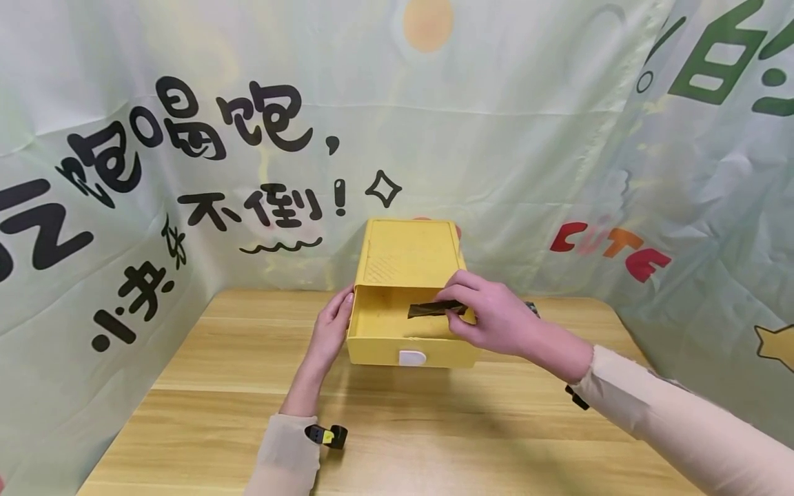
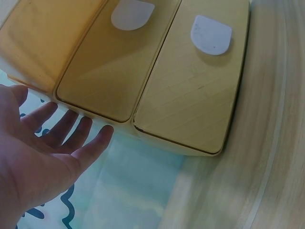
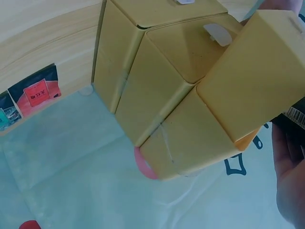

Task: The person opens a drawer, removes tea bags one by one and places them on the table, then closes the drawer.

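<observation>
One dark packet (image 1: 423,310) is pinched by the fingers of the right hand (image 1: 499,318); below them, one drawer (image 1: 380,350) of a yellow three-drawer box (image 1: 409,251) is pulled out. Beside that box, the fingers of the left hand (image 1: 330,332) are released, loosely extended. Beyond the right fingers, two flat pouches (image 3: 37,93) are seen. Room is left on the wood-grain counter (image 1: 248,358), bordered by printed cloth (image 1: 527,158).
</observation>
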Demonstrator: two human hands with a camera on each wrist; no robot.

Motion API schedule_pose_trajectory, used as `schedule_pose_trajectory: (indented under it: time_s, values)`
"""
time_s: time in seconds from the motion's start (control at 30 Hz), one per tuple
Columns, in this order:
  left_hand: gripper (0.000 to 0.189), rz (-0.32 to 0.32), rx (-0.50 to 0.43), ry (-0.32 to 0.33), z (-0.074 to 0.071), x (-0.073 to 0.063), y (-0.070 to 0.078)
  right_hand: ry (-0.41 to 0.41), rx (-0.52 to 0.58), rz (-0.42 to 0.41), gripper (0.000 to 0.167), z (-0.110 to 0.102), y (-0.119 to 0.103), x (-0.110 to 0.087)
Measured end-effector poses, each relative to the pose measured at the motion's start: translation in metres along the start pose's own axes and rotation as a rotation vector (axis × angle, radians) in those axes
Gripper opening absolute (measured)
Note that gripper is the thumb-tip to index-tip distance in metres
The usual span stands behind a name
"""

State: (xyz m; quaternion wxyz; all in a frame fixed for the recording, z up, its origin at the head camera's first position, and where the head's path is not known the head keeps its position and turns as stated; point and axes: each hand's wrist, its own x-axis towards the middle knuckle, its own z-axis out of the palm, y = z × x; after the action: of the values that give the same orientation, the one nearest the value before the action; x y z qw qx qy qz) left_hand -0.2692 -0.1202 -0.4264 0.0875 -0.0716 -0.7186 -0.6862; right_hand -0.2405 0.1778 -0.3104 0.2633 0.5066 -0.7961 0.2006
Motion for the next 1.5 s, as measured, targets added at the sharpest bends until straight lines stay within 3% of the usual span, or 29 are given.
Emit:
schedule_pose_trajectory:
  time_s: [0.33, 0.77, 1.5]
  values:
    - [0.048, 0.015, 0.005, -0.004, -0.001, -0.001, 0.000, 0.130, -0.018, 0.001, 0.033, -0.001, -0.002, -0.012]
    - [0.048, 0.018, 0.020, 0.008, -0.002, -0.001, -0.001, 0.369, -0.019, -0.100, 0.020, -0.003, 0.001, -0.022]
    - [0.048, 0.015, -0.001, -0.004, 0.000, 0.000, 0.000, 0.644, -0.093, 0.019, 0.036, -0.009, -0.009, -0.045]
